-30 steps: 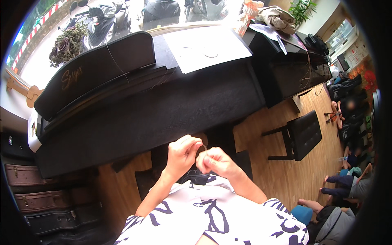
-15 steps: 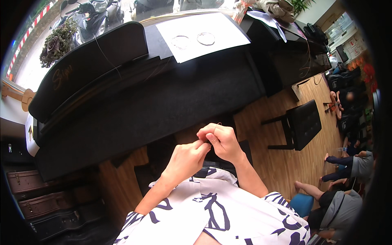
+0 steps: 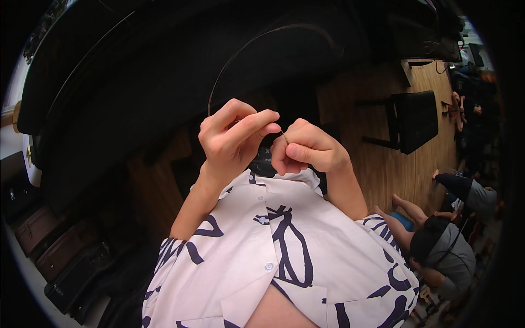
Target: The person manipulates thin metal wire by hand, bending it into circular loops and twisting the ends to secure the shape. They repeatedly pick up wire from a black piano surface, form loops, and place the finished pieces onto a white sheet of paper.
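A thin metal string (image 3: 240, 50) arcs up from my left hand (image 3: 232, 131) in front of dark furniture. My left hand pinches it between thumb and fingers. A short brownish stretch of the string runs from those fingertips into my right hand (image 3: 314, 147). There the fingers are curled, with the thumb pressed over them, and they hide the rest of that end. The two hands are close together, a small gap between them, above the front of my patterned white shirt (image 3: 262, 229).
Long black furniture (image 3: 147, 82) spans the space ahead of me. A black padded stool (image 3: 418, 123) stands on the wooden floor (image 3: 402, 180) to the right. Dark instrument cases (image 3: 65, 249) are stacked at the lower left. A person in grey (image 3: 454, 251) sits at the right, others beyond.
The view has tilted down, and the white sheet has left the picture. My hands have drawn slightly apart, the left fingers lifting. The string's long arc now shows beyond them.
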Tool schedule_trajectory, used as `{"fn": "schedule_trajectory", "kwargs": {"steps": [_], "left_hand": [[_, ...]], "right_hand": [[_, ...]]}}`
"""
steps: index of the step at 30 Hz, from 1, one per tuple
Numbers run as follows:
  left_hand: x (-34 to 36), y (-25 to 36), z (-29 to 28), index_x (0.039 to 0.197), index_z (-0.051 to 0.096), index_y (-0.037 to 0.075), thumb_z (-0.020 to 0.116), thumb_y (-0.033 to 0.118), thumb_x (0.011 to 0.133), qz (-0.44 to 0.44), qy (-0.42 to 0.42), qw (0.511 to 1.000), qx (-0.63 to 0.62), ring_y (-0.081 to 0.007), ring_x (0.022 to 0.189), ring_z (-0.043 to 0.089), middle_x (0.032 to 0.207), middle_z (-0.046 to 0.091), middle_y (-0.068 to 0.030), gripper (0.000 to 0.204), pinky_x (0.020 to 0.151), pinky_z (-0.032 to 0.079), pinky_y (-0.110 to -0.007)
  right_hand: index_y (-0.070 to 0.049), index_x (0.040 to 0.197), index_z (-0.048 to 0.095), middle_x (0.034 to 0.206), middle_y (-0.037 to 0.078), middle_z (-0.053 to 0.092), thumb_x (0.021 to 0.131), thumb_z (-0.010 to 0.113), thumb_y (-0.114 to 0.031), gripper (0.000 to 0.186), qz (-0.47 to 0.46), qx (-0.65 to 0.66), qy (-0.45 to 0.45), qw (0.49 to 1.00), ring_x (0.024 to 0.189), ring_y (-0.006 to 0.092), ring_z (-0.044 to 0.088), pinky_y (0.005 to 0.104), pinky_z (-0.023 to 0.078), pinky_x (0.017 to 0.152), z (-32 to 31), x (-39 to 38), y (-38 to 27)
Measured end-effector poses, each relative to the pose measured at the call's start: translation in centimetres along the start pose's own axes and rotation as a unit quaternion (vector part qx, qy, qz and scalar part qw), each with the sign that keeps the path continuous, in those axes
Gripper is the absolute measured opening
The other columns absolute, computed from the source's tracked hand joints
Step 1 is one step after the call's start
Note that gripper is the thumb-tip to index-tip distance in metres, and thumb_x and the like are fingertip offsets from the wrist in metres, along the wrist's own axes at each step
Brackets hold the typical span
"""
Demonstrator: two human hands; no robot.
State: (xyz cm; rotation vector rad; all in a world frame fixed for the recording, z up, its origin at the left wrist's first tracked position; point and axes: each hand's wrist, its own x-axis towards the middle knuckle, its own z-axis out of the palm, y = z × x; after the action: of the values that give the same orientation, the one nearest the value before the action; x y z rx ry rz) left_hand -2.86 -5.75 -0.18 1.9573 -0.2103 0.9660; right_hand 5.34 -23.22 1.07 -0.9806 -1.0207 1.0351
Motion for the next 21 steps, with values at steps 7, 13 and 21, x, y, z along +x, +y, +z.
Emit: {"fn": "schedule_trajectory", "kwargs": {"steps": [7, 13, 21], "left_hand": [[-1.1, 0.6, 1.8, 0.092, 0.074, 0.005, 0.075, 0.003, 0.082, -0.083, -0.030, 0.995, -0.042, -0.0116, 0.052, 0.056, 0.071, 0.060, -0.0032, 0.010, 0.043, 0.040, -0.024], [-1.3, 0.6, 2.6, 0.094, 0.073, 0.005, 0.078, 0.004, 0.069, -0.087, -0.114, 0.989, -0.045, -0.0161, 0.054, 0.058, 0.071, 0.058, -0.0037, 0.026, 0.046, 0.045, -0.027], [-2.0, 0.6, 2.5, 0.088, 0.068, 0.005, 0.073, 0.002, 0.078, -0.116, -0.228, 0.965, 0.055, -0.0250, 0.058, 0.058, 0.070, 0.056, -0.0058, 0.012, 0.050, 0.046, -0.035]], "right_hand": [[0.005, 0.087, 0.068, 0.068, 0.007, 0.066, 0.107, 0.047, -0.024, 0.041, -0.089, -0.023, 0.023, 0.996, 0.052, 0.0138, 0.063, 0.0253, 0.051, 0.049, 1.5, 0.3, -0.1], [-0.002, 0.098, 0.071, 0.078, 0.008, 0.069, 0.085, 0.058, 0.013, 0.024, -0.111, -0.112, 0.106, 0.982, 0.062, 0.0164, 0.068, 0.0260, 0.055, 0.058, 1.6, 0.3, -1.0], [0.001, 0.103, 0.071, 0.089, 0.013, 0.073, 0.091, 0.056, 0.007, 0.021, -0.141, -0.295, 0.263, 0.908, 0.073, 0.0202, 0.071, 0.0265, 0.056, 0.063, -0.1, 0.1, 0.9]]}}
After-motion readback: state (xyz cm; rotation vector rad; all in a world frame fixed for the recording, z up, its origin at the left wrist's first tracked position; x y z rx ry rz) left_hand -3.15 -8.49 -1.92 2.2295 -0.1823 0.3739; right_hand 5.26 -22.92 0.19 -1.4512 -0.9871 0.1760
